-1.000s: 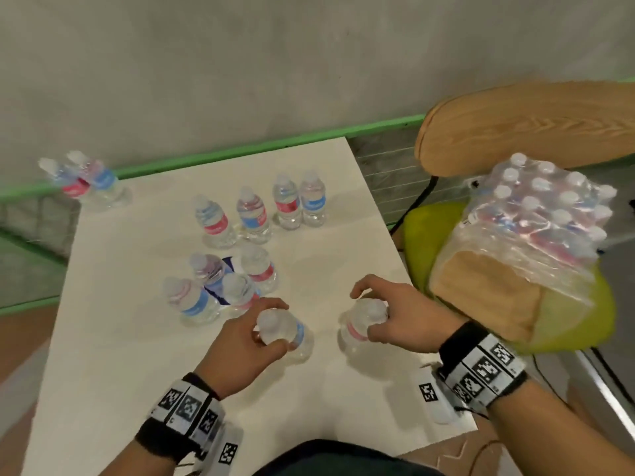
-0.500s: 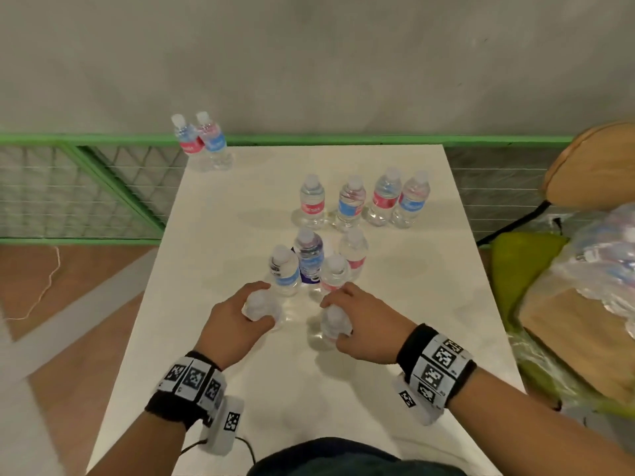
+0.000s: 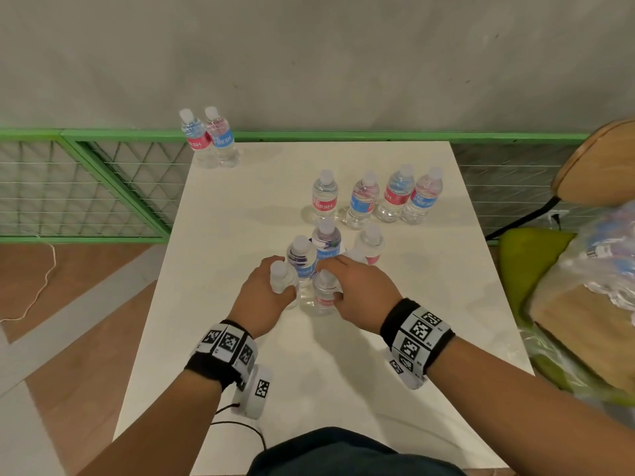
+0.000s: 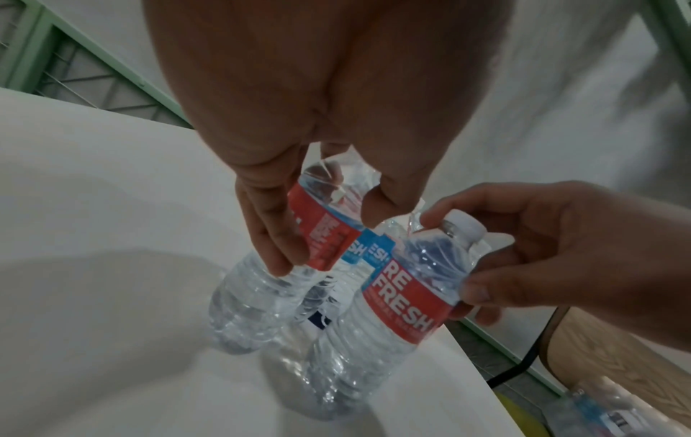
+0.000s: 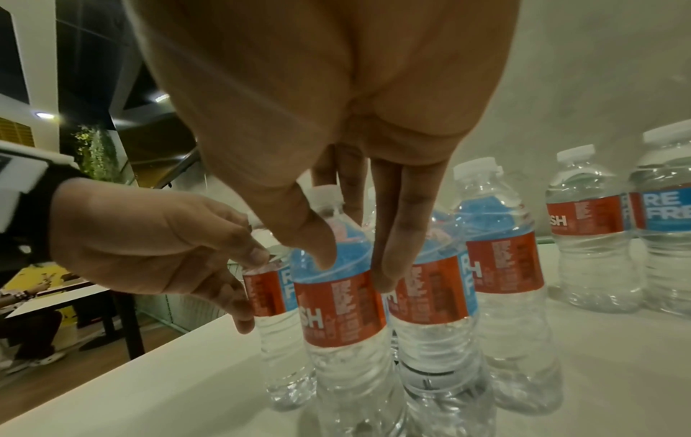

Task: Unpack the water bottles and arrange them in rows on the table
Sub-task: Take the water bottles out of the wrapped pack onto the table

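White tabletop [image 3: 395, 355] lies under both hands, and each hand is wrapped round its own small water bottle. The left hand [image 3: 263, 295] grips the left bottle [image 3: 282, 281] near its top, with fingers and thumb curled round the neck and the red label. The right hand [image 3: 360, 290] holds the right bottle [image 3: 324, 293] the same way, thumb on one side and fingers on the other. Both bottles stand upright, just beside each other, and their bottoms seem to sit on the table, though the hands hide part of them. Right past the fingertips stands a little bunch of bottles [image 3: 326, 245], packed close together and touching the two held ones. Farther out from the hands, four more bottles [image 3: 378, 197] stand in a row, side by side. Two bottles [image 3: 209, 139] stand together far off beyond the left hand, at the table's corner. Out past the right hand, off the table, a plastic-wrapped pack of bottles [image 3: 608, 249] rests on a wooden seat [image 3: 580, 324].
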Demonstrator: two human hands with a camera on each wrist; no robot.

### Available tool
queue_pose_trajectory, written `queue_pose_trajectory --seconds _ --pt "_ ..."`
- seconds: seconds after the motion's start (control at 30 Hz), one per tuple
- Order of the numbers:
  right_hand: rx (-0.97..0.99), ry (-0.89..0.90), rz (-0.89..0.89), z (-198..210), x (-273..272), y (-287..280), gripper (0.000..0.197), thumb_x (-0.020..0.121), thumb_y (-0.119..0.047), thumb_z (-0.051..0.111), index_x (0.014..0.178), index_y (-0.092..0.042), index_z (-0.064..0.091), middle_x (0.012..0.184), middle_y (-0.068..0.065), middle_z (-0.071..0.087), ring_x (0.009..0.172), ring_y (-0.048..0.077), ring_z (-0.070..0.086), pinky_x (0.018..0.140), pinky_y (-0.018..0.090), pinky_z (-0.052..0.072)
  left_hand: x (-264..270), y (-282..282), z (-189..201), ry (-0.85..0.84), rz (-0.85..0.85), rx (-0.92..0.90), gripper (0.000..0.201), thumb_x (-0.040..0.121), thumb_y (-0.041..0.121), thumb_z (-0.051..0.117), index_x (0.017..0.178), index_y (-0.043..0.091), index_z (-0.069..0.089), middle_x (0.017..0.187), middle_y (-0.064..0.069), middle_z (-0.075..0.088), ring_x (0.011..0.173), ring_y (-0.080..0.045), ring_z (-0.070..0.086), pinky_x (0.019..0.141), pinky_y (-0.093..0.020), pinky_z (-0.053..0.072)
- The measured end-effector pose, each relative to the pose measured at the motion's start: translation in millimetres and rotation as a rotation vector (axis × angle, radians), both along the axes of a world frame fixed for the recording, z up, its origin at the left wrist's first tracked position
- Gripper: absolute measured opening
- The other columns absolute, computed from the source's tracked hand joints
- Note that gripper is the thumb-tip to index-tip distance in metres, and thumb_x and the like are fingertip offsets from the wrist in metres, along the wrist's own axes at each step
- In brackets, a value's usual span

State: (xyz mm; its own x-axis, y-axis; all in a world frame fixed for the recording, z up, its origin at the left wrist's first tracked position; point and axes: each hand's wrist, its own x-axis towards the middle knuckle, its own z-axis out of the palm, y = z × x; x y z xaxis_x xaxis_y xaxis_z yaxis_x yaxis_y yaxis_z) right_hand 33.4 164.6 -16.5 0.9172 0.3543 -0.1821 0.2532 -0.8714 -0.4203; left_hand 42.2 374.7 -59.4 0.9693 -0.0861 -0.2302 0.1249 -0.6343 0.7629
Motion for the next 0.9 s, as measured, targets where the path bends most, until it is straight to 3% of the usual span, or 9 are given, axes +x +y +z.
queue_pose_trajectory --seconds 0.13,0.23,0.4,0.57,0.7,0.8,0.87,0.9 --pt "0.008 -0.010 -0.038 -4 9 8 0.059 0.081 -0.015 0.063 0.135 -0.028 0.045 0.129 -0.004 0.055 0.102 0.027 0.062 0.074 0.035 0.053 10 -7 -7 -0.004 0.008 0.005 0.049 0.084 0.021 0.070 0.127 0.021 0.048 0.117 0.000 0.060 0.104 -0.022 0.057 0.087 -0.034 0.045" --pt "0.009 -0.018 -0.065 -5 17 11 0.058 0.082 -0.016 0.061 0.136 -0.028 0.044 0.128 -0.003 0.054 0.098 0.029 0.063 0.071 0.033 0.051 17 -10 -11 -0.013 0.031 -0.005 0.049 0.084 0.019 0.069 0.128 0.020 0.047 0.118 -0.002 0.058 0.107 -0.023 0.056 0.089 -0.034 0.045" --pt "-0.006 -0.031 -0.089 -2 26 11 0.058 0.083 -0.016 0.062 0.136 -0.027 0.043 0.127 -0.002 0.055 0.097 0.029 0.063 0.069 0.029 0.045 24 -14 -8 -0.021 0.062 -0.031 0.051 0.085 0.023 0.067 0.131 0.021 0.044 0.122 0.001 0.058 0.113 -0.023 0.054 0.096 -0.042 0.046" --pt "-0.050 -0.037 -0.053 0 25 8 0.062 0.085 -0.023 0.061 0.143 -0.031 0.038 0.135 -0.003 0.053 0.103 0.029 0.063 0.078 0.035 0.051 28 -16 -7 0.034 0.085 -0.028 0.055 0.081 0.036 0.067 0.130 0.031 0.042 0.120 0.002 0.058 0.109 -0.022 0.057 0.092 -0.045 0.051" --pt "0.025 -0.017 -0.037 -1 24 1 0.066 0.083 -0.022 0.063 0.143 -0.033 0.037 0.136 -0.004 0.054 0.109 0.026 0.061 0.084 0.036 0.052 24 -16 -5 0.069 0.106 -0.013 0.066 0.086 0.033 0.069 0.141 0.025 0.034 0.130 0.000 0.055 0.116 -0.021 0.056 0.093 -0.034 0.045" --pt "0.166 -0.018 -0.088 8 17 -11 0.068 0.083 -0.023 0.064 0.144 -0.035 0.036 0.138 -0.006 0.053 0.109 0.020 0.060 0.089 0.035 0.051 15 -19 3 0.065 0.191 0.005 0.088 0.083 0.033 0.074 0.152 0.016 0.022 0.151 -0.008 0.033 0.134 -0.023 0.043 0.107 -0.032 0.036" --pt "0.330 -0.009 -0.155 18 6 -24 0.065 0.083 -0.024 0.066 0.142 -0.034 0.040 0.134 -0.010 0.054 0.091 0.007 0.060 0.088 0.029 0.050 6 -18 14 -0.006 0.254 0.028 0.087 0.081 0.023 0.077 0.150 0.011 0.026 0.151 -0.011 0.022 0.125 -0.016 0.046 0.101 -0.023 0.035" --pt "0.405 -0.012 -0.183 23 0 -35 0.060 0.083 -0.024 0.068 0.137 -0.033 0.046 0.128 -0.013 0.056 0.078 -0.001 0.057 0.084 0.024 0.049 2 -18 21 -0.079 0.269 0.026 0.082 0.080 0.013 0.077 0.147 0.009 0.031 0.147 -0.014 0.024 0.114 -0.005 0.049 0.095 -0.021 0.038"
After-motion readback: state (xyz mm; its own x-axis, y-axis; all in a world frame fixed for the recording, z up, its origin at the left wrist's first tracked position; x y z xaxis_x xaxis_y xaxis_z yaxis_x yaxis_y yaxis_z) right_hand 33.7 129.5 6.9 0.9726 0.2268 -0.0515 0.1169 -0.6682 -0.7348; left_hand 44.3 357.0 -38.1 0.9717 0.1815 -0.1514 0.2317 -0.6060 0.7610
